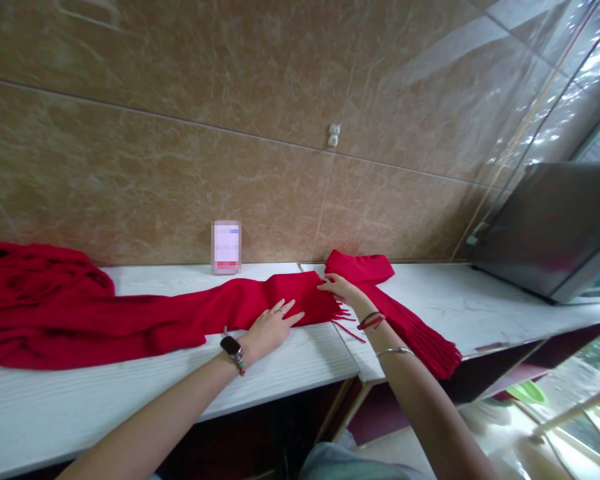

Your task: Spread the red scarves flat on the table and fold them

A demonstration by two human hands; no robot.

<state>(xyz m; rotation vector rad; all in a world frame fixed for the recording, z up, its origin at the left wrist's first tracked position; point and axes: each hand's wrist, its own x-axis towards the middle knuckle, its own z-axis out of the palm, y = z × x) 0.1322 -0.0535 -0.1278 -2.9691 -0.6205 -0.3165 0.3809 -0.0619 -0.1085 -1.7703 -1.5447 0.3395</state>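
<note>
A long red scarf [200,310] lies stretched across the white table [290,363], its fringed end near the middle. My left hand [270,327] rests flat on it with fingers spread, a watch on the wrist. My right hand [343,290] lies on the scarf's fringed end, fingers stretched out, with bracelets on the wrist. A second red scarf [395,307] runs from the wall behind my right hand to the front edge of the right table, its fringe hanging over.
A heap of red cloth [35,287] sits at the far left. A small pink box [227,247] stands against the tiled wall. A dark flat appliance [550,227] occupies the right end. A second white table [480,307] adjoins at a seam.
</note>
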